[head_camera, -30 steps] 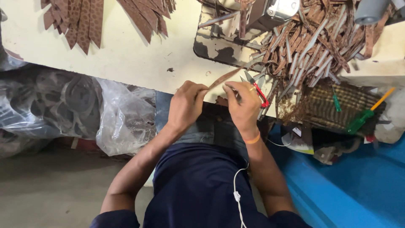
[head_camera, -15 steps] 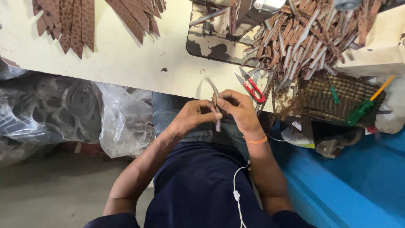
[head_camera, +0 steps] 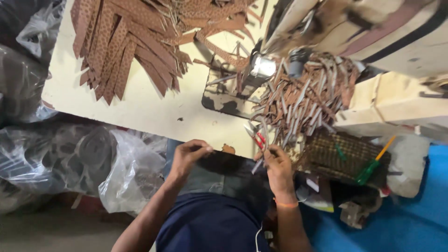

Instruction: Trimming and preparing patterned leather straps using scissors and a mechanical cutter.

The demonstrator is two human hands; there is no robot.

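Since half a second ago the hands have drawn apart, and the view has swung closer over the table. The left hand (head_camera: 186,156) now sits at the cream table's (head_camera: 144,109) edge, fingers curled with tips pinched together; what they grip is too small to tell. The right hand (head_camera: 278,168) pinches one narrow strip (head_camera: 258,164), grey-brown and slightly bent, at the table edge beside red-handled snips (head_camera: 255,136). Two heaps lie on the table: broad brown textured leather strips (head_camera: 126,42) at left, thin folded strips (head_camera: 303,100) under the sewing machine (head_camera: 364,32). One green-handled screwdriver (head_camera: 371,167) rests on a woven basket (head_camera: 340,156).
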